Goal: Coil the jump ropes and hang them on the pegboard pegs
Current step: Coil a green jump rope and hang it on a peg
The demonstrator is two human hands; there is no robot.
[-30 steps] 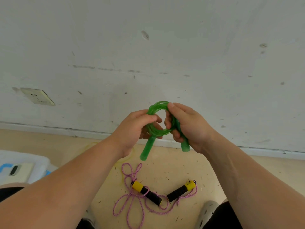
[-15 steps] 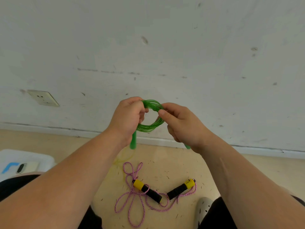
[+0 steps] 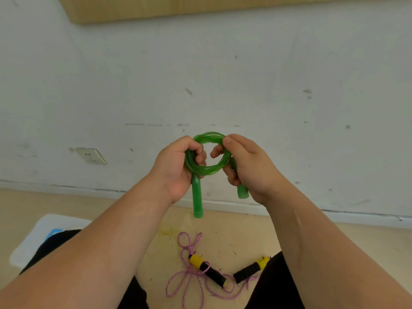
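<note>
Head camera: a green jump rope (image 3: 208,171), wound into a tight ring of several turns, is held upright in mid-air in front of a white wall (image 3: 312,63). The left hand (image 3: 176,168) curls its fingers round the ring's left side. The right hand (image 3: 249,168) grips the right side, thumb on the upper rim and fingers reaching into the opening, so both hands are clamped on the rope. One green handle (image 3: 197,197) hangs straight down below the left hand, and the other handle (image 3: 242,192) pokes out beneath the right palm. On the floor (image 3: 223,241) below, between the person's legs, a pink jump rope (image 3: 189,277) lies in loose loops, not yet coiled, with its yellow-and-black handles (image 3: 208,268) apart. A wooden board (image 3: 200,7), probably the pegboard, runs along the top edge of the view, well above the hands; no pegs can be made out on it. A wall socket (image 3: 91,156) sits to the left. The coiling of the green rope looks finished or nearly so. The next move calls for keeping the turns pinched together while the ring is raised to a peg, or the springy coil may open.
</note>
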